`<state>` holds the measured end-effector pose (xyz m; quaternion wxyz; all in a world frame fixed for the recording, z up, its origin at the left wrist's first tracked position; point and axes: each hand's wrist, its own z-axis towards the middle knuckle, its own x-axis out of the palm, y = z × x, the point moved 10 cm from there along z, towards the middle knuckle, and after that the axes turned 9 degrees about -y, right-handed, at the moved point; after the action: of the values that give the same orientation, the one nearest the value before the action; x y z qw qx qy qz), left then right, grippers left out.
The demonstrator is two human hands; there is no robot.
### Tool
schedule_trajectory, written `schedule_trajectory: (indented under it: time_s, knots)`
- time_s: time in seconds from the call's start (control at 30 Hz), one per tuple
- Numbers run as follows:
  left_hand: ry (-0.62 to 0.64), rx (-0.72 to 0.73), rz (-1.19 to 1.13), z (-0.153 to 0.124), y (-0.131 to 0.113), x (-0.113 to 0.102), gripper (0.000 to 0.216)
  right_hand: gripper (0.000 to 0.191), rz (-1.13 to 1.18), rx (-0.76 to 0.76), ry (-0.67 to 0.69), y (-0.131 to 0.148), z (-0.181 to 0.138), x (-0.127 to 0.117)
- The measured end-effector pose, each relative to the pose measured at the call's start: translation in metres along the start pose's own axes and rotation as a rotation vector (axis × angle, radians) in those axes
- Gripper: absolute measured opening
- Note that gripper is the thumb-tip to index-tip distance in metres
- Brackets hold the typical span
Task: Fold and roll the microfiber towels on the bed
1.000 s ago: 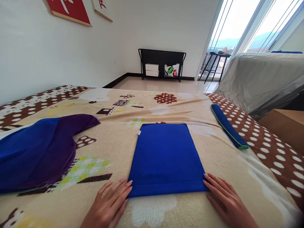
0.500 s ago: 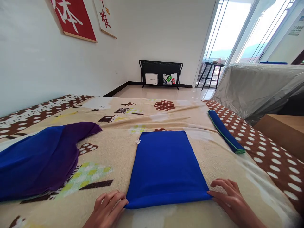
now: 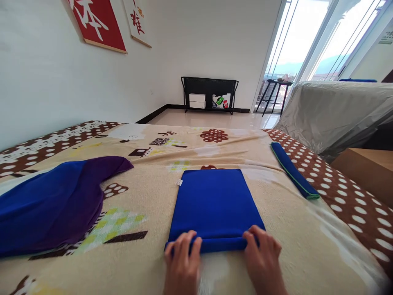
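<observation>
A blue cloth [image 3: 213, 205] lies flat on the patterned blanket, its near edge turned over into a narrow roll. My left hand [image 3: 183, 256] has its bent fingers closed over the left part of that roll. On the right part, my right hand [image 3: 262, 254] grips the roll the same way, thumb toward the middle. A small white tag [image 3: 179, 182] sticks out at the cloth's far left side. The underside of the roll and my fingertips are partly hidden.
To the left is a crumpled blue and purple cloth [image 3: 61, 200]. A rolled dark blue cloth with green edging [image 3: 293, 170] rests at the right. The beige blanket [image 3: 147, 213] has brown dotted borders. Beyond stand a black rack [image 3: 210, 88], a stool and a plastic-covered piece of furniture [image 3: 340, 108].
Both hands have moved inward from the near corners onto the near edge. That edge has been turned over further, away from me, so the flat part is shorter.
</observation>
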<state>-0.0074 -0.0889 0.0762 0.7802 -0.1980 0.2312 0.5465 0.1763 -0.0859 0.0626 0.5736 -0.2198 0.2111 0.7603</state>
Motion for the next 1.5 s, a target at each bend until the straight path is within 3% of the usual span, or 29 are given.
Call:
schedule_trajectory:
  time_s: [0.07,0.13,0.2,0.33,0.4,0.47,0.57,0.63,0.7,0.83,0.9,1.0,1.1,1.17,1.23,1.37,1.43,1.5]
  knots:
    - [-0.014,0.152,-0.171,-0.001,-0.034,0.004,0.03,0.034,0.251,-0.023,-0.077,0.027,-0.001,-0.004]
    - [-0.002,0.317,-0.241,-0.007,-0.047,0.003,0.037,0.038,0.366,-0.079,-0.07,0.036,-0.004,-0.005]
    - [0.05,0.387,-0.217,-0.014,-0.03,0.001,0.045,0.038,0.343,-0.146,0.014,0.023,-0.008,-0.005]
    - [0.128,0.341,-0.077,-0.027,0.032,-0.012,0.042,0.032,0.188,-0.16,0.149,-0.033,-0.018,-0.011]
    - [0.109,0.3,-0.012,-0.027,0.039,-0.018,0.041,0.028,0.138,-0.138,0.136,-0.039,-0.017,-0.017]
    - [0.081,0.284,0.02,-0.023,0.02,-0.017,0.042,0.028,0.151,-0.141,0.108,-0.018,-0.012,-0.018]
    - [0.103,0.365,-0.046,-0.017,-0.032,-0.001,0.043,0.033,0.252,-0.225,0.127,0.033,-0.004,-0.008]
    - [0.148,0.403,-0.073,-0.017,-0.045,0.01,0.045,0.037,0.25,-0.277,0.18,0.045,-0.005,0.001]
    - [0.179,0.366,-0.03,-0.019,-0.026,0.013,0.046,0.04,0.158,-0.274,0.218,0.026,-0.011,0.006]
    - [0.219,0.193,0.092,-0.025,0.043,0.004,0.051,0.051,-0.04,-0.19,0.223,-0.039,-0.026,0.001]
    - [0.212,0.093,0.149,-0.021,0.054,-0.001,0.05,0.053,-0.081,-0.145,0.205,-0.043,-0.026,-0.002]
    - [0.172,0.055,0.166,-0.004,0.022,0.003,0.046,0.046,-0.063,-0.086,0.166,-0.007,-0.011,0.0]
    - [0.19,0.244,0.039,0.006,-0.036,0.02,0.05,0.038,0.095,-0.123,0.201,0.042,0.002,0.012]
    - [0.231,0.321,-0.002,0.002,-0.046,0.029,0.047,0.039,0.178,-0.175,0.266,0.052,0.003,0.022]
    - [0.28,0.275,0.047,-0.005,-0.022,0.033,0.046,0.044,0.145,-0.165,0.32,0.033,-0.003,0.029]
    - [0.366,0.105,0.144,-0.021,0.054,0.023,0.051,0.054,-0.018,-0.043,0.346,-0.035,-0.018,0.026]
    - [0.372,0.062,0.141,-0.022,0.068,0.017,0.05,0.053,-0.055,-0.011,0.34,-0.047,-0.019,0.022]
    - [0.331,0.025,0.139,-0.014,0.063,0.013,0.048,0.051,-0.079,0.024,0.329,-0.04,-0.013,0.02]
